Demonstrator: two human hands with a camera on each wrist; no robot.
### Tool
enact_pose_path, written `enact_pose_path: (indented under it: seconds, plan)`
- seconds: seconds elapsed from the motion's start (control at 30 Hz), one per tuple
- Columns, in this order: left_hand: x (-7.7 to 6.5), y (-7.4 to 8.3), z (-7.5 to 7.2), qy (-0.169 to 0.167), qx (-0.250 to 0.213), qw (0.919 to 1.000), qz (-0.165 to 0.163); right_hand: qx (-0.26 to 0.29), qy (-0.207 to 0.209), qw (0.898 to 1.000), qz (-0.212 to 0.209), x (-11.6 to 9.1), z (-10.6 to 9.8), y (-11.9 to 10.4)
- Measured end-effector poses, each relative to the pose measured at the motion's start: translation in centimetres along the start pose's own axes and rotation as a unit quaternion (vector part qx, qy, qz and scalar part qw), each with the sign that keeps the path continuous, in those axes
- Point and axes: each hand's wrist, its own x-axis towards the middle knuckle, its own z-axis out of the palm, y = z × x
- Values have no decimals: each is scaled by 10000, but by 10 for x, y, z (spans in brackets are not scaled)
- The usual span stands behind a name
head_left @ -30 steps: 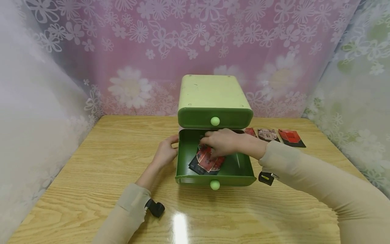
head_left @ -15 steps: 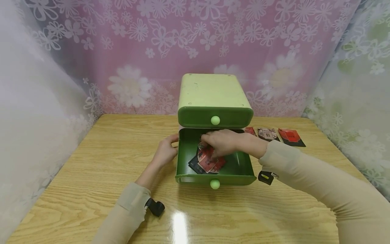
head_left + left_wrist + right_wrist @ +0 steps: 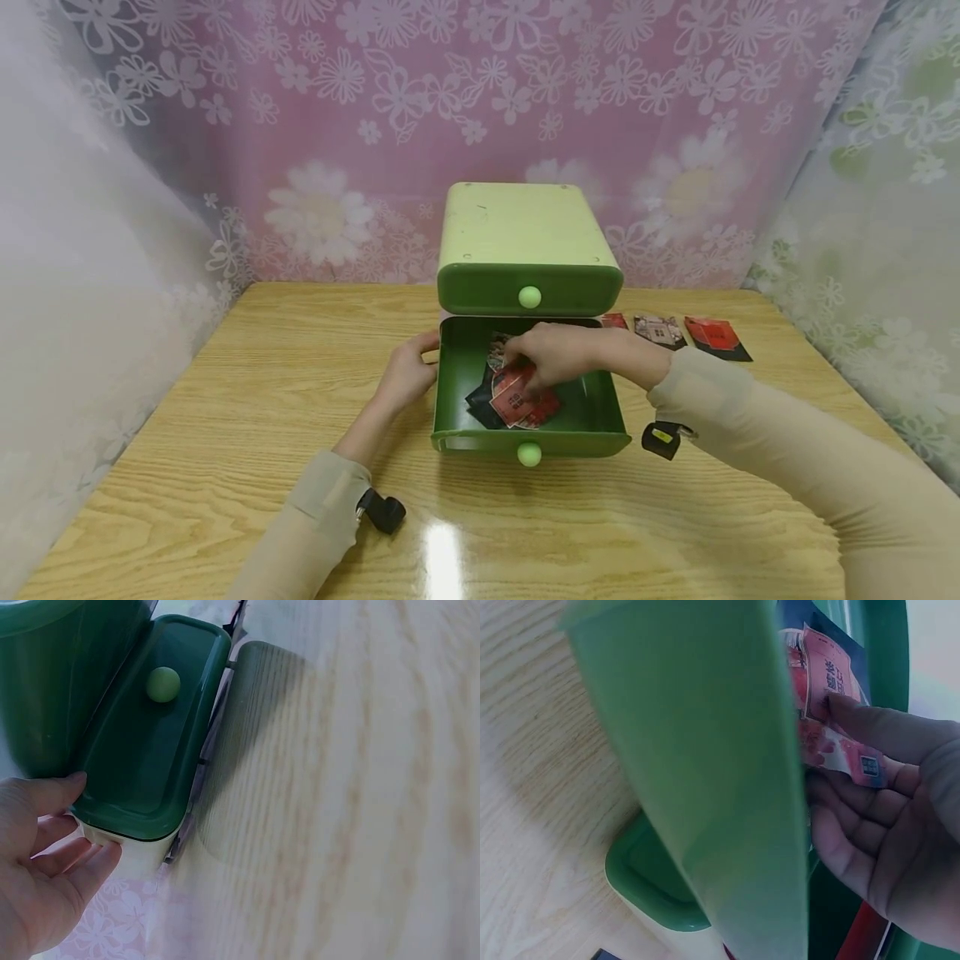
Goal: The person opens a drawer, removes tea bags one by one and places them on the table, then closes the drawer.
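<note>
In the head view a small cabinet (image 3: 525, 223) has pale yellow-green walls and green drawers. Its pulled-out drawer (image 3: 456, 383) contains several red, black and patterned packets (image 3: 498, 343). Over that drawer, my right hand (image 3: 558, 354) pinches a red packet (image 3: 513, 398); the right wrist view shows the thumb on its printed face and fingers behind it. At the cabinet's left side my left hand (image 3: 407, 371) touches the corner. In the left wrist view its thumb lies at the edge of a closed lower drawer front (image 3: 142, 742), with fingers against the pale side.
Three flat packets lie in a row on the wooden table (image 3: 315, 333) right of the cabinet: a red one (image 3: 615, 322), a patterned one (image 3: 660, 331) and a red-and-black one (image 3: 716, 337). A closed upper drawer (image 3: 480, 290) sits above the pulled-out one. Flowered curtains (image 3: 450, 100) hang behind.
My right hand has shifted slightly right and toward me inside the drawer, and the red packet has moved with it. More of the patterned packet behind now shows. My left hand stays put.
</note>
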Motion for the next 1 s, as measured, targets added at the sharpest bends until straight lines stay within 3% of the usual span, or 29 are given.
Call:
enact_pose_path:
  seconds: [0.23,0.47,0.7,0.83,1.0]
  plan:
    - [0,2,-1,9,40,10000,-25,539,317,9975,-338,-9,0,2]
    - [-1,1,0,9,-11,10000,-25,1266,607,9886,-553,-17,3,0]
    - [-2,2,0,19,53,10000,-47,1423,1091,9816,-658,-29,3,-6]
    - [-3,2,0,4,97,9999,-63,1748,1520,9716,-480,-42,-4,-9]
    - [-3,3,0,10,-5,10000,-97,2301,2021,9516,-252,-59,-14,-10]
